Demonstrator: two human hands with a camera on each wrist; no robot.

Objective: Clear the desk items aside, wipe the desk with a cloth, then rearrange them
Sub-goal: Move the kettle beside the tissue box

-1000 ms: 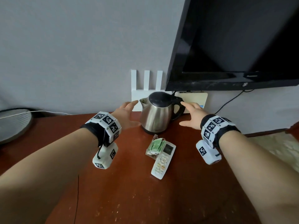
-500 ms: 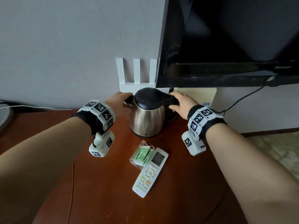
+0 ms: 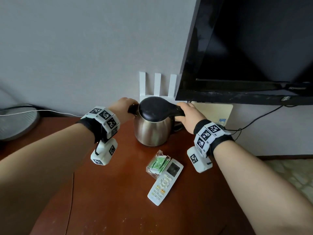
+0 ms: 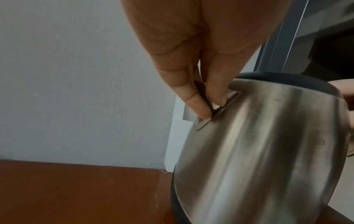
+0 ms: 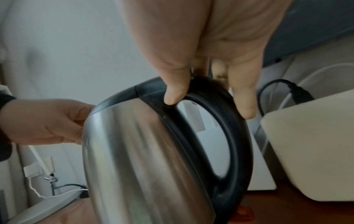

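Note:
A steel kettle (image 3: 152, 131) with a black lid stands at the back of the brown desk (image 3: 110, 209). My left hand (image 3: 126, 107) pinches its spout (image 4: 216, 106) between thumb and finger. My right hand (image 3: 185, 116) curls round the top of the black handle (image 5: 220, 121), thumb on the inner side. In the right wrist view the kettle body (image 5: 143, 151) fills the middle, with the left hand (image 5: 47, 121) behind it. A white remote (image 3: 165, 182) and a clear packet of green sachets (image 3: 158, 164) lie in front of the kettle.
A black TV (image 3: 245, 48) overhangs the kettle's right side. A white router (image 3: 157, 85) and a beige box (image 3: 213, 112) stand against the wall behind. A fan base (image 3: 15, 122) sits at the far left, with cables along the wall.
Both hands moved in from open positions beside the kettle and closed on it, the left on the spout, the right on the handle. The head view moved closer.

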